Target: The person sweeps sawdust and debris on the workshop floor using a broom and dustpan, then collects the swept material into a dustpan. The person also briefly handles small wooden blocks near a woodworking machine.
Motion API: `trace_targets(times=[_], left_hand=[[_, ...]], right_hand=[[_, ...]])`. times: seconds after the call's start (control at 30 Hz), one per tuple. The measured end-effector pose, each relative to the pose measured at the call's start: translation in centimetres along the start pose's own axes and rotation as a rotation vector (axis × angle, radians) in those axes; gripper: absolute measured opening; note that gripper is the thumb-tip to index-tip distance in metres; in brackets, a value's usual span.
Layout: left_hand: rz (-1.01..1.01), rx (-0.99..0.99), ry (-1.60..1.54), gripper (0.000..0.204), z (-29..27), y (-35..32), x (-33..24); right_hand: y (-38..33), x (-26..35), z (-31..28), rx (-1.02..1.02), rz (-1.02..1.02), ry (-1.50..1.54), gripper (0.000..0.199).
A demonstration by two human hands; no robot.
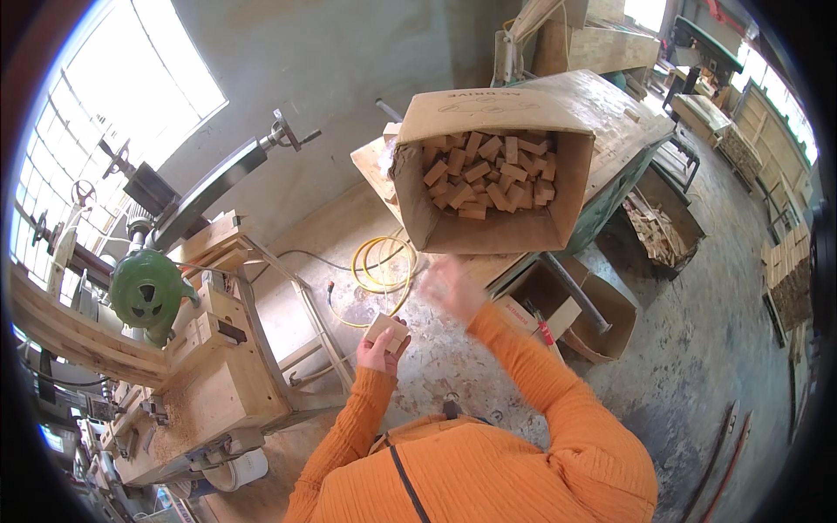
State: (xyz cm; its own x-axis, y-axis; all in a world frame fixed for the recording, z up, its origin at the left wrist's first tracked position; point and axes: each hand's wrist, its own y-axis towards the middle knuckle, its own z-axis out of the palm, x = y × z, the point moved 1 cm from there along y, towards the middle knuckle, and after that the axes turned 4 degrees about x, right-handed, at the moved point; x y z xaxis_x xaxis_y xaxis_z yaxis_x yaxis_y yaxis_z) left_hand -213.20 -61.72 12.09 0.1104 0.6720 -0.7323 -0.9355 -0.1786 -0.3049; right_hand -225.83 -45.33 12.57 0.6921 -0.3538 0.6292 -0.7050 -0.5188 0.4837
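Head view: person in orange sleeves at a table (623, 109), both hands in front of its near end, off the tabletop. L hand (381, 356) is approx. chest-front, fingers closed snugly round a pale wood piece (384, 328), flat face up, gripped along its lower part; can't tell if it's 1 pc or 2 stacked. So the piece is in the hand, clear of the table, short of its near edge. R hand (455, 289) is just below the cardboard box (574, 187), badly blurred; can't tell how far open the fingers are or whether they've hold of anything. Box stands at the table's near end, hiding much of the near edge, mouth open, w/ a jumbled heap of small wood blocks (488, 174) inside. Lower carton (612, 315) is on the floor by the table's R edge, nr the R forearm. Yellow hose (356, 264) lies coiled on the floor off the L edge. Far L: wooden bench (235, 383) w/ green motor housing (146, 288) nr its back edge.
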Motion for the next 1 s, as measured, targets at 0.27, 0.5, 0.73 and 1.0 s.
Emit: trace_targets(times=[0.27, 0.5, 0.73, 1.0], left_hand=[[0.073, 0.075, -0.063, 0.030, -0.1, -1.1, -0.4], [0.228, -0.019, -0.054, 0.027, -3.0, -2.5, -1.3], [0.235, -0.012, -0.165, 0.026, -2.4, -3.8, -1.6], [0.260, -0.198, -0.076, 0.025, -4.5, -5.6, -2.5]], right_hand=[[6.1, -11.5, -11.3, -0.084, 0.570, -0.961, 0.041], [2.3, -0.7, -3.4, -0.188, 0.281, 0.201, 0.029], [-2.6, 9.5, 6.1, 0.080, 0.238, 0.721, 0.029], [-2.6, 11.7, 8.9, 0.085, 0.078, 0.517, 0.025]])
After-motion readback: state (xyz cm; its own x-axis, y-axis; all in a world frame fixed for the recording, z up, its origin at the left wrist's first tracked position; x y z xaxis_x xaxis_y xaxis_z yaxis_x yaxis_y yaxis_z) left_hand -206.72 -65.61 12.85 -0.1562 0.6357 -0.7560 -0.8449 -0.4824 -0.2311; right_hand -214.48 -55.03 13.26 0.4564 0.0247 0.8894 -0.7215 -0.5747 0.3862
